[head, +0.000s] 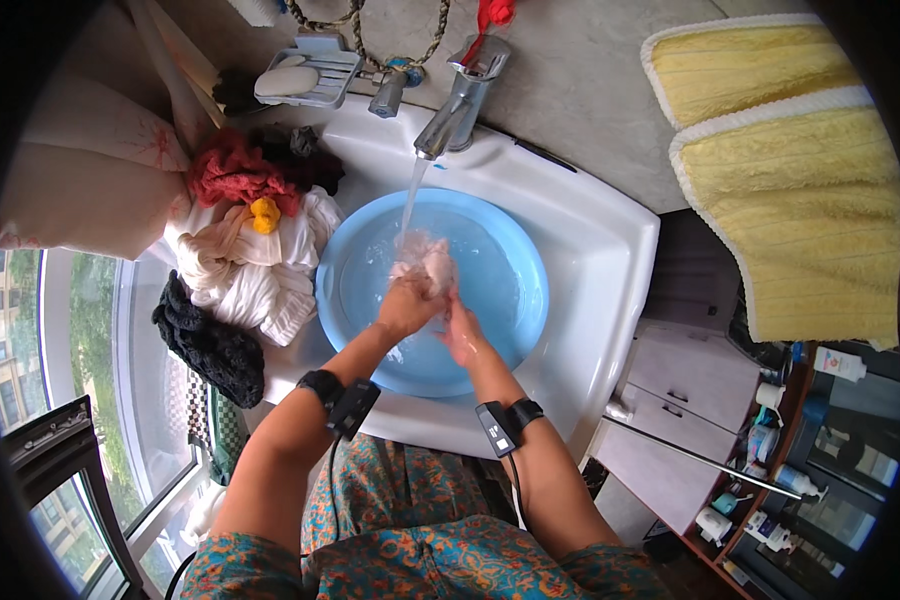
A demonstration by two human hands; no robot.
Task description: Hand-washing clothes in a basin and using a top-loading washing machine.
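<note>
A light blue plastic basin [495,214] holding water sits in the white ceramic sink [607,247]. Water runs from the chrome faucet [454,112] onto a wet pale pink cloth [436,264] over the basin. My left hand [409,306] grips the cloth from above, its fingers curled into it. On the other side, my right hand [463,326] has its fingertips against the lower end of the cloth, close to the left hand. Those fingertips are partly hidden, so how firmly they hold is unclear.
Left of the basin lies a heap of white clothes [251,270] with a red cloth [240,169] and a black fuzzy cloth [210,341]. A soap dish [330,75] is by the wall valve [388,97]. Yellow towels [795,217] hang right. A metal rod [705,454] crosses near the cabinet [679,382].
</note>
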